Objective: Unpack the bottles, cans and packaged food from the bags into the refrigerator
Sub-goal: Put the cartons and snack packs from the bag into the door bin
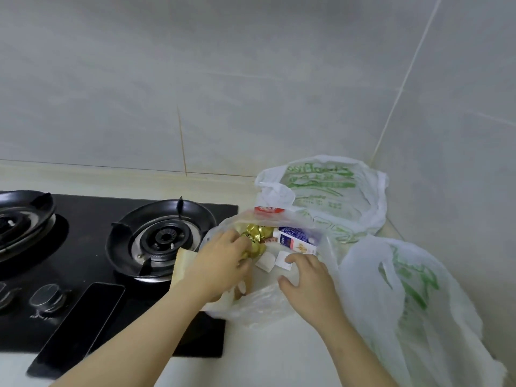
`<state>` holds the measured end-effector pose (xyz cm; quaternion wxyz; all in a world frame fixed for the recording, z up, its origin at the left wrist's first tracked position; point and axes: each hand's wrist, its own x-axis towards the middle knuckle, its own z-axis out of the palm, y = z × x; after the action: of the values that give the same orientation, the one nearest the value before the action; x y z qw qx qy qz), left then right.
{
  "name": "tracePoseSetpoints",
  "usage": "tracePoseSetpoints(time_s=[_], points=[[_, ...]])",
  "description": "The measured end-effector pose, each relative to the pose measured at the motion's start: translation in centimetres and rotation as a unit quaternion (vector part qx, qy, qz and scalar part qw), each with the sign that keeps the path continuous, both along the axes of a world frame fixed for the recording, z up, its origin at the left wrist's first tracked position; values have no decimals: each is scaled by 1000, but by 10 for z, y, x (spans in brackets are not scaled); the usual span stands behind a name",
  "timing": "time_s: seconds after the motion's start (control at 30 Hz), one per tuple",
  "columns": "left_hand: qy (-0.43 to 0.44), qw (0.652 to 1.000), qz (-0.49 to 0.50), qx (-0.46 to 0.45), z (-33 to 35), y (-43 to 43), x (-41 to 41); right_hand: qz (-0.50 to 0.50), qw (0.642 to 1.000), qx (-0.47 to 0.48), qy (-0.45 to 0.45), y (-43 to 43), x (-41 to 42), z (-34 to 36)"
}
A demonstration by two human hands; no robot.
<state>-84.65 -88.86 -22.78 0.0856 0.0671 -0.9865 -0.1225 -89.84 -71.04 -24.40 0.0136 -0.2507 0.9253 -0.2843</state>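
Two hands [223,263] [307,277] in bag [259,305], left gripping gold packet [255,236].

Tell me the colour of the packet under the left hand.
The packet is shiny gold, seen in the head view.

The left hand [220,263] covered part of a crinkled gold foil packet [257,233]; green lettering [321,182] on the white plastic bag [368,208] was too blurred to read.

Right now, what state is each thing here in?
clear bag: mouth open
gold packet: inside it, gripped by left hand
carton: inside, on its side
right hand: resting on bag's rim
back white bag: slumped
near white bag: slumped
burners: unlit
phone: screen dark
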Motion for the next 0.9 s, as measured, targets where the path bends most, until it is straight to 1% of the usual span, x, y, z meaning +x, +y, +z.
tracePoseSetpoints(time_s=[0.17, 0.23, 0.33, 0.4, 0.63, 0.77, 0.9], points=[[-16, 998, 10, -54, 2, -4, -41, 22, 1000, 1, 5, 5, -50, -3], [-35, 997, 1, -74, 2, -7, -53, 36, 999, 0, 3, 5, -65, -3], [-122, 989, -21, -83, 3, -8, -71, 59, 998, -12, -8, 5, -85, -3], [-156, 983, -19, -90, 1, -8, -82, 74, 997, -18, -27, 3, -93, -3], [-166, 976, 12, -143, -16, -14, -119, 121, 992, 10, -24, -15, -134, -17], [-156, 980, 37, -114, -26, -16, -135, 116, 993, 19, -6, -28, -153, -25], [-141, 985, 47, -92, -34, -20, -150, 104, 994, 36, -19, -36, -168, -33]])
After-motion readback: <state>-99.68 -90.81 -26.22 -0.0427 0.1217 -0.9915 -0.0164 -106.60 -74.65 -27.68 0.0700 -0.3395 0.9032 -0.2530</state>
